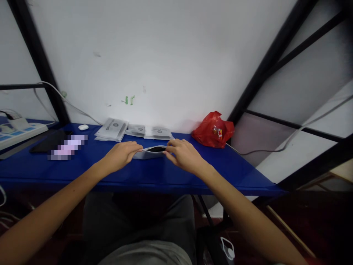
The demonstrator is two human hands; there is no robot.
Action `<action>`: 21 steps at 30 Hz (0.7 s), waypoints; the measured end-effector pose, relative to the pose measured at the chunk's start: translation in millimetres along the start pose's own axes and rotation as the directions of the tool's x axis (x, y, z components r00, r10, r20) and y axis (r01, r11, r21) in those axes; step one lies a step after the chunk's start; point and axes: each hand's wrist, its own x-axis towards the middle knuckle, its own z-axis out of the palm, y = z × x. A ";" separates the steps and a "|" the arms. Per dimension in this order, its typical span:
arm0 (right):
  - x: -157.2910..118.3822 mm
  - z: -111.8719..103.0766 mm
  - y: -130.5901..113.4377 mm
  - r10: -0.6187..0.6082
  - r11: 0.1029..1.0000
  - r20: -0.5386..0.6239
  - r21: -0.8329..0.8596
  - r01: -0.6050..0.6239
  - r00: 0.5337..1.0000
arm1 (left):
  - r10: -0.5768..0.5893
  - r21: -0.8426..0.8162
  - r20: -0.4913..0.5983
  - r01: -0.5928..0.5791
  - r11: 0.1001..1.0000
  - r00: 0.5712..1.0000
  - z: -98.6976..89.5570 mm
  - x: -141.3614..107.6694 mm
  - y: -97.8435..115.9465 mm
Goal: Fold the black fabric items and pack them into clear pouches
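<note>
Between my hands is a pale zip pouch (149, 155), its mouth parted so that something dark shows inside. My left hand (124, 152) pinches the pouch's left corner between thumb and fingers. At the opposite corner, my right hand (183, 154) grips the rim, its fingertips curled over the edge. What the dark content is, I cannot make out. Just beyond the pouch lie similar flat printed pouches: a stack (113, 129) at the left, one in the middle (135, 130) and another (158, 133) at the right.
A crumpled red plastic bag (212, 129) sits at the blue desk's (110, 176) right rear. Leftward are a white earbud case (83, 127), a blurred-out phone-like screen (67, 147), a dark flat object (45, 141) and a power strip (22, 133). A white wall and black frame posts bound the desk.
</note>
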 end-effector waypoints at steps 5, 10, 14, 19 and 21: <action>11.2 1.1 -13.1 -0.017 0.997 -0.105 0.070 0.025 0.994 | 0.000 -0.011 -0.016 -0.001 1.000 1.000 -0.3 7.1 5.4; 27.0 6.5 -16.7 -0.078 0.987 0.003 0.139 0.077 0.997 | -0.021 -0.074 -0.078 0.016 0.997 0.997 0.9 9.8 10.6; 28.1 7.3 -14.2 -0.069 0.980 -0.013 0.185 0.070 0.998 | -0.175 -0.262 -0.232 0.112 0.959 0.957 5.9 3.4 5.4; 23.4 9.2 -9.8 -0.004 0.974 -0.060 0.225 0.018 0.998 | -0.365 -0.450 -0.305 0.204 0.869 0.880 12.8 -5.1 -2.4; 22.3 9.6 -7.5 0.015 0.970 -0.074 0.245 0.003 0.997 | -0.380 -0.469 -0.319 0.204 0.859 0.868 12.8 -5.8 -2.4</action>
